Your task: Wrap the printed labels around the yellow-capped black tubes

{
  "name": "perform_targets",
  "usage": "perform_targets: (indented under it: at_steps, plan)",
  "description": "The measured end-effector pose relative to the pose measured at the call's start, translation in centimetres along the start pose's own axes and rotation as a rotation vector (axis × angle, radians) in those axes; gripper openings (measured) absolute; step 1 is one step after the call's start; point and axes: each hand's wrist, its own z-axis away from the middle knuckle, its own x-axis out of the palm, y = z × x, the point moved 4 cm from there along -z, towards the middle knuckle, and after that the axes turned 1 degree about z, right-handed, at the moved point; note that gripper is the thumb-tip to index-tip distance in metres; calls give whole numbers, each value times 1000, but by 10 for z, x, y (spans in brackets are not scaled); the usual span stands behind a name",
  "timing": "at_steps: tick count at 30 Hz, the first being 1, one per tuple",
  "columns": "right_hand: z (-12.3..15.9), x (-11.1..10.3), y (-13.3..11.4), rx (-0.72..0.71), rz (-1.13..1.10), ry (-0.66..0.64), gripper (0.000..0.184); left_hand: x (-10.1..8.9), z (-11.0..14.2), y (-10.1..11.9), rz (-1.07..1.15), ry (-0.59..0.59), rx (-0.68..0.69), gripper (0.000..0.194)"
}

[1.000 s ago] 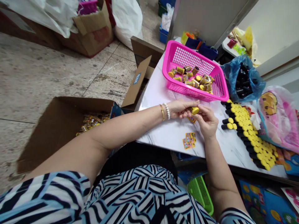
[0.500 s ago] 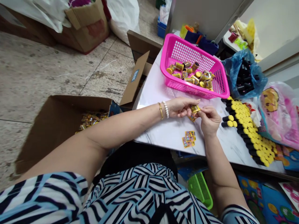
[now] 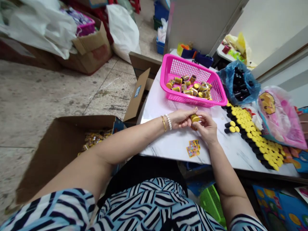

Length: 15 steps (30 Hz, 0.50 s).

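Note:
My left hand (image 3: 181,118) and my right hand (image 3: 206,127) meet over the white marble table (image 3: 168,141), both pinched on one small yellow-capped tube (image 3: 194,118) with a label round it. A few loose yellow stickers (image 3: 193,148) lie on the table just below my hands. Behind them a pink basket (image 3: 192,68) holds several labelled tubes. To the right, black tubes with yellow caps (image 3: 250,134) lie in rows.
An open cardboard box (image 3: 62,144) with yellow packets stands on the floor at my left. A blue bag of black tubes (image 3: 237,84) and a pink printed bag (image 3: 280,117) sit at the right. More boxes and white bags (image 3: 91,48) lie across the floor.
Both hands have kept turning the small tube between their fingers. The view has shifted so that the table and basket sit slightly lower and further left in the picture.

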Motion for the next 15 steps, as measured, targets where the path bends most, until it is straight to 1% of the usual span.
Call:
perform_targets:
  at_steps: [3, 5, 7, 8, 9, 10, 11, 12, 13, 14, 15]
  plan:
    - [-2, 5, -4, 69, -108, -65, 42, 1, 4, 4, 9, -86, -17, 61]
    - [-12, 4, -14, 49, -103, -71, 43, 0, 6, 8, 10, -95, 5, 65]
    - [-34, -6, -29, -28, -45, 10, 47, -3, 8, 12, -18, -27, 77, 68]
    - [-48, -15, -37, -80, -7, 97, 49, -6, 9, 13, -61, 37, 135, 66]
    - [-62, -24, -45, -127, 34, 162, 54, -11, 9, 15, -138, 118, 210, 61]
    - [-76, -32, -51, -151, 90, 191, 59, -16, 10, 16, -257, 204, 299, 53]
    - [-88, -40, -56, -160, 169, 187, 60, -20, 11, 18, -411, 287, 395, 43]
    - [-96, -47, -61, -166, 252, 183, 57, -24, 11, 19, -591, 363, 497, 33]
    - [-98, -54, -66, -178, 321, 181, 51, -26, 10, 20, -774, 421, 584, 24]
    - [-93, -60, -71, -193, 375, 187, 43, -26, 8, 18, -935, 464, 645, 18]
    - [-83, -64, -77, -208, 409, 210, 35, -23, 5, 16, -1064, 483, 683, 15]
